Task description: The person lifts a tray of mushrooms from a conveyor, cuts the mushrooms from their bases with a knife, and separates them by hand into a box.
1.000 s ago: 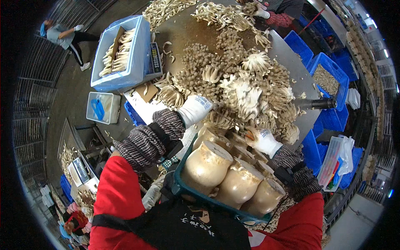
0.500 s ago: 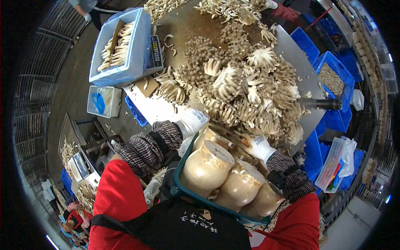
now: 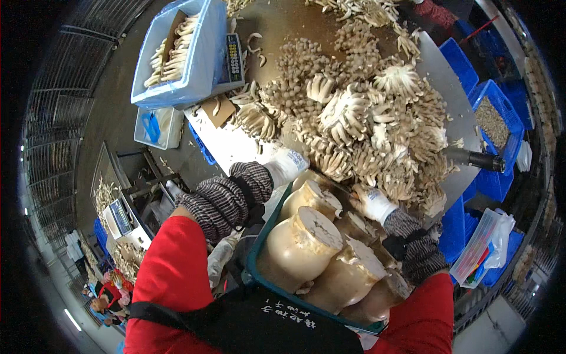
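A teal crate sits against my front, holding several rounded cream-coloured grow bottles with crusted, flat tops. My left hand, in a white glove, is closed at the crate's far left corner, its fingertips turned out of sight. Over the crate's far side, my right hand, also white-gloved with bare-looking fingertips, is curled closed; what it grips is hidden. A large heap of brown-capped mushroom clusters lies on the table just past both hands. White stem bundles face up within it.
A blue-lined bin of long mushrooms stands on a keypad scale at the far left. Below it are a clear tub and a white board. A black tube juts out right, near blue baskets. Another person's sleeve shows far right.
My view has tilted, so table and bin sit higher and further right. Both hands remain by the crate's far side, with the right fingers slightly shifted. The person at the upper left has left view.
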`<state>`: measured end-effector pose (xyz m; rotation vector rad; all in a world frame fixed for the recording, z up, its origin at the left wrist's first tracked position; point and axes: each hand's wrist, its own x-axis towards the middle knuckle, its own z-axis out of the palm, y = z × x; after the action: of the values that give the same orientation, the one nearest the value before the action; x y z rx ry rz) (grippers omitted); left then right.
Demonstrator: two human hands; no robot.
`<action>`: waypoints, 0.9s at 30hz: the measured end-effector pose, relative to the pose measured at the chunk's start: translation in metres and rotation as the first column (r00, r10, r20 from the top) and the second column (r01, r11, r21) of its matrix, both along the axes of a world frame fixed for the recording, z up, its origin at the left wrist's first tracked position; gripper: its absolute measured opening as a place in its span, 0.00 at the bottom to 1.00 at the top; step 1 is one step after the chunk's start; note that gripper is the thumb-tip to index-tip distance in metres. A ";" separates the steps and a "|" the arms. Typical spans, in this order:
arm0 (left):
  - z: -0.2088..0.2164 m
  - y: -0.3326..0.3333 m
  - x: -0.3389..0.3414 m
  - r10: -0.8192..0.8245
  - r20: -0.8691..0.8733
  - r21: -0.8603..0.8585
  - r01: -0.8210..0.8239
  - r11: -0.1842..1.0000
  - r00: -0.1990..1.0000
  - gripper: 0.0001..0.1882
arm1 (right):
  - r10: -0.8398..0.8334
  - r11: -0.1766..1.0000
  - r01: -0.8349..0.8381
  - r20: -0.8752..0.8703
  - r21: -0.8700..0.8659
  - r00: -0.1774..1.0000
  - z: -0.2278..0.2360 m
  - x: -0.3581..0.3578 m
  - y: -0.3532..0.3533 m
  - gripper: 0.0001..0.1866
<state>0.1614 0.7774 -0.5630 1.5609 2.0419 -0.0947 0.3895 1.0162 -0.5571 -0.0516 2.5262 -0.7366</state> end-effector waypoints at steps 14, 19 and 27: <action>-0.090 -0.029 -0.011 0.161 -0.089 0.027 -0.159 0.987 0.983 0.12 | -0.055 0.990 0.075 0.166 -0.116 0.985 -0.046 -0.024 -0.022 0.24; -0.074 -0.015 -0.003 0.116 0.020 -0.127 -0.113 0.985 0.993 0.18 | -0.176 0.954 0.225 0.237 -0.199 0.955 -0.107 -0.001 -0.003 0.30; 0.115 -0.092 0.063 0.491 0.617 0.336 -0.770 0.543 0.615 0.26 | -0.171 0.985 0.164 0.242 0.051 0.955 -0.015 -0.006 -0.020 0.33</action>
<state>0.2239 0.6857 -0.4480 0.8221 2.1943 1.1928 0.3831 0.9962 -0.5717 0.2525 2.3224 -0.7218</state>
